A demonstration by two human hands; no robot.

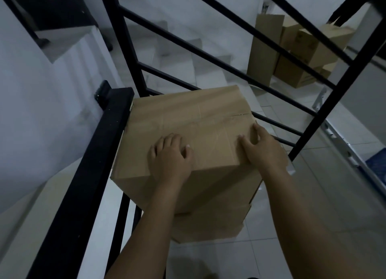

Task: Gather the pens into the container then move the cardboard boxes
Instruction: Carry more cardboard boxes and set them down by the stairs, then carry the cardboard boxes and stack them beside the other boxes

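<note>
- Centre of the view: a plain brown cardboard box (188,128), taped shut along its top, sits on another brown cardboard box below it (208,224), the pair stacked on the pale tiled floor (250,257).
- The left hand (170,155) lies palm-down on the top box's lid near its front edge, fingers curling lightly onto the cardboard, gripping nothing.
- The right hand (263,147) is at the box's 3 o'clock corner, fingers hooked over the right edge and thumb on the lid: that hand is grasping the box.
- Hard against the box at 9 o'clock runs a black metal stair railing (92,153), its bars crossing the view behind the box.
- Up at 1 o'clock, well apart, a cluster of more brown cardboard cartons (292,48) stands on the floor beyond the bars.
- At 10 o'clock, white tiled stair steps (179,55) descend.
</note>
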